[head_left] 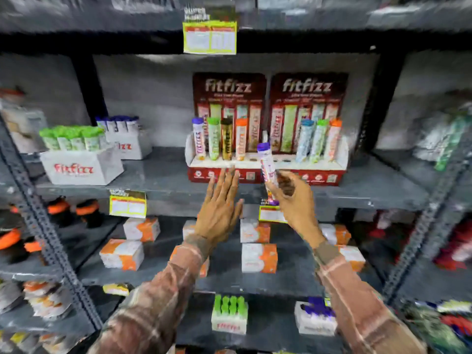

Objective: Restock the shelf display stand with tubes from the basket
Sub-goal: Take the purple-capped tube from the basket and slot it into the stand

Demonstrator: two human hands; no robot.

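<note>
A red and white display stand [265, 163] sits on the middle shelf, with two red backing cards. Several upright tubes fill its left and right slots, and the holes in the middle are bare. My right hand [293, 198] grips a purple-capped tube [267, 163], tilted slightly, just in front of the stand's middle. My left hand [221, 205] is flat with fingers spread, its fingertips at the stand's red front edge and nothing in it. No basket is in view.
White boxes of green-capped tubes [81, 159] and blue-capped tubes [125, 139] stand at the left of the same shelf. Orange and white cartons [259, 256] lie on the shelf below. More tube boxes [229, 315] sit lower down. Dark metal uprights [48, 241] frame the bay.
</note>
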